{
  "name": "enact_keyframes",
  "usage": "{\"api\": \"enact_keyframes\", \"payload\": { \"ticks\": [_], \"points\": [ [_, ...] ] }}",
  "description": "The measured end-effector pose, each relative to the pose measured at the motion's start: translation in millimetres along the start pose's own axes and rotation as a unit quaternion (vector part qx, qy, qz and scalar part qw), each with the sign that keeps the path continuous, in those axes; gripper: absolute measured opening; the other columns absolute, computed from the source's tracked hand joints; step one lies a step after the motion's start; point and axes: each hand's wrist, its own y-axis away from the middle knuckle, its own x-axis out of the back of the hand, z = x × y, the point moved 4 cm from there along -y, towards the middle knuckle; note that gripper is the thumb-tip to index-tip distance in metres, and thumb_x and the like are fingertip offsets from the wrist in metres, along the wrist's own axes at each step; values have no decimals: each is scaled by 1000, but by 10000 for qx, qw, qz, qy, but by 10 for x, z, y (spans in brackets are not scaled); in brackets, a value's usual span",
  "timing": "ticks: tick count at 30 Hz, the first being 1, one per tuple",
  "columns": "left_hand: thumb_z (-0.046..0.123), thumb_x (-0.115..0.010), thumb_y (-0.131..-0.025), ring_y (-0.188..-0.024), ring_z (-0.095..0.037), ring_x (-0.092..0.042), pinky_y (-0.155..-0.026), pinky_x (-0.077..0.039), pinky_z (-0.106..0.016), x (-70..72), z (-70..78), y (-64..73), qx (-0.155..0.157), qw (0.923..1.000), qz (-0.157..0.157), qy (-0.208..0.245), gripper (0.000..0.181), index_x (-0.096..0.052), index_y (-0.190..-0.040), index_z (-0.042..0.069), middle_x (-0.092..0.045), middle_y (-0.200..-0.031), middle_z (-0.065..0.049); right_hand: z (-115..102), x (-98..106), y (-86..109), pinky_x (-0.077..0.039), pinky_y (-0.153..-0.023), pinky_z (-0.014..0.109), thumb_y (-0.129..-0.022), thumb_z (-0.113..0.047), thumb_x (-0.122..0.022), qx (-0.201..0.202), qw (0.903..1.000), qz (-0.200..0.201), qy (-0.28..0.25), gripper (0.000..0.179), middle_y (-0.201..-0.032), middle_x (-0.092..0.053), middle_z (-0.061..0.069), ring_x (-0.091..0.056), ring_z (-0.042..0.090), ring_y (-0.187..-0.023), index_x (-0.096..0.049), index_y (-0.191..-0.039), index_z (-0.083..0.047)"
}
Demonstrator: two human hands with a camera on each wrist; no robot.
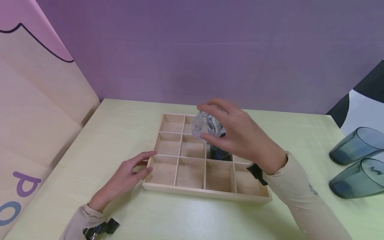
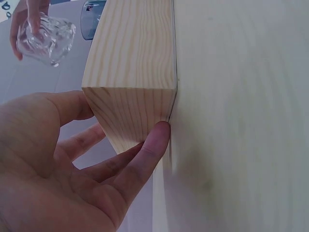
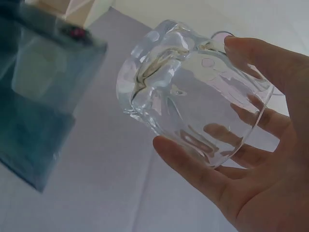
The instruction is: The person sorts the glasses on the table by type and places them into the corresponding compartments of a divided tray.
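My right hand (image 1: 237, 130) grips a clear glass (image 3: 193, 96) between thumb and fingers above the wooden compartment tray (image 1: 207, 192). The glass has a thick, wavy, uneven base and is tipped over. Below my right hand, a dark bluish glass (image 1: 220, 154) stands in a middle compartment, partly covered by the hand. My left hand (image 1: 127, 175) rests against the tray's left wall near its front corner. In the left wrist view its fingertips (image 2: 157, 135) touch the wooden outer side, the fingers gently bent.
Two blue-tinted glasses (image 1: 354, 146) lie tilted in view at the table's right side, one in front of the other. Thin wooden dividers split the tray into several square compartments. A purple panel (image 1: 192, 53) stands along the table's back edge, and a printed panel (image 1: 39, 110) on the left.
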Motion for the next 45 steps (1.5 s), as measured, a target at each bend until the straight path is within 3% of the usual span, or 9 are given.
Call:
{"api": "enact_keyframes", "payload": {
  "ticks": [4,14,22,32,45],
  "points": [
    [15,-63,-99,-120,-32,-60,-89,-53,-44,-11,-3,-9,-67,10000,18,-20,47,-51,-145,17,-51,-147,-9,-23,-154,-29,-52,-72,37,-88,-33,-78,-18,9997,-205,111,59,-133,-53,7,-58,24,-101,-55,-139,-16],
    [13,-64,-99,-118,-31,-62,-90,-53,-44,-63,14,-60,-203,9998,-17,24,48,-51,-145,14,-52,-146,-7,-63,-521,2,-54,-86,44,-88,-33,-77,-195,9962,-796,294,60,-136,-52,10,-55,31,-116,-52,-140,-19],
    [13,-63,-99,-119,-32,-61,-91,-52,-47,-54,16,-59,-143,9999,-9,-26,48,-51,-145,14,-51,-146,-8,-45,-758,-5,-58,-75,41,-87,-32,-78,-247,9926,-1045,572,60,-142,-49,13,-53,33,-122,-54,-140,-16],
    [12,-63,-99,-119,-31,-61,-88,-53,-42,-54,30,-59,-70,10000,-12,-11,48,-50,-145,15,-52,-145,-9,24,-916,-3,-59,-68,42,-86,-34,-80,-272,9887,-1251,780,58,-135,-52,11,-57,33,-114,-55,-136,-17],
    [16,-62,-100,-119,-32,-61,-89,-53,-45,-37,5,-40,-20,10000,-16,-49,47,-50,-146,17,-51,-146,-10,73,-1042,-33,-57,-73,41,-82,-31,-83,-19,9843,-1491,948,58,-123,-58,7,-62,32,-101,-57,-133,-17]
  ]
}}
